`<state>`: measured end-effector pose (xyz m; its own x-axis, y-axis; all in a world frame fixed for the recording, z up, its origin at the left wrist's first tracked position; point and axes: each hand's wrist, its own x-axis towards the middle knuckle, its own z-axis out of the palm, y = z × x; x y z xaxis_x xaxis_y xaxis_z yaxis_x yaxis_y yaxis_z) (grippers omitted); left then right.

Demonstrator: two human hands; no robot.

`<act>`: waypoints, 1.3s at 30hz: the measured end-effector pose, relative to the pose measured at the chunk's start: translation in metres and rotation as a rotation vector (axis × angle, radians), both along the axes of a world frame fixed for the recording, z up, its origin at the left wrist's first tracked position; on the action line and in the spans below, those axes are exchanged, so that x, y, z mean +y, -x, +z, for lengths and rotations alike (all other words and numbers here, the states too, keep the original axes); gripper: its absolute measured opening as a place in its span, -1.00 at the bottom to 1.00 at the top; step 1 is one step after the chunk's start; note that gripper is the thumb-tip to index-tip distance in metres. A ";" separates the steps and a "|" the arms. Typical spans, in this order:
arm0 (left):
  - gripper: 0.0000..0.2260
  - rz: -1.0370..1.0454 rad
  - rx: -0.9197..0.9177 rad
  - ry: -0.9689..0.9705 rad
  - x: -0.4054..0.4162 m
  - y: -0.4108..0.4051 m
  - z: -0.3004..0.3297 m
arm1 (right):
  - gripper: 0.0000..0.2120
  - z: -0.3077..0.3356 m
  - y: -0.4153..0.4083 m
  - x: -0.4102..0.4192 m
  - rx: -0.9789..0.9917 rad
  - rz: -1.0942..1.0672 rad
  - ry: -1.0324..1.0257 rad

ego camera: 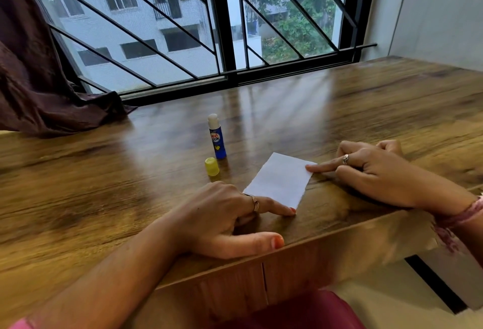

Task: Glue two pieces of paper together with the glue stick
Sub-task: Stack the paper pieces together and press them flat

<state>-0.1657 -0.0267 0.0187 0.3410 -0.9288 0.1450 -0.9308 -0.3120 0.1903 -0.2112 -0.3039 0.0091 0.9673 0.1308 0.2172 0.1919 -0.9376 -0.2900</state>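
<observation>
Both forefingers pin the paper [278, 181] flat near the desk's edge, left hand [222, 221] and right hand [376, 171] gripping nothing. It looks light and flimsy; press the corners.

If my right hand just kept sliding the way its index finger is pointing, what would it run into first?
The right hand points left across the white paper, its fingertip already on the paper's edge. Past the paper, the yellow cap probably comes first, though depth is hard to judge.
</observation>
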 end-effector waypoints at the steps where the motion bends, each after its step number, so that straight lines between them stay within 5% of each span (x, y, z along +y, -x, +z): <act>1: -0.54 0.001 0.003 -0.003 0.000 0.000 0.000 | -0.64 0.000 -0.003 -0.003 -0.010 -0.022 0.013; 14: -0.58 -0.021 0.020 -0.005 0.003 0.002 0.002 | -0.71 0.006 -0.002 -0.012 -0.012 0.075 -0.365; 19: -0.58 -0.029 0.017 0.003 0.003 0.001 0.003 | -0.69 0.001 0.008 0.003 -0.063 0.196 -0.056; 33: -0.58 -0.082 0.020 0.032 0.004 -0.004 -0.002 | -0.50 -0.004 0.000 0.034 0.166 0.434 0.216; 39: -0.77 -0.017 0.169 0.356 0.015 -0.013 -0.003 | -0.50 -0.007 -0.001 0.034 0.187 0.418 0.243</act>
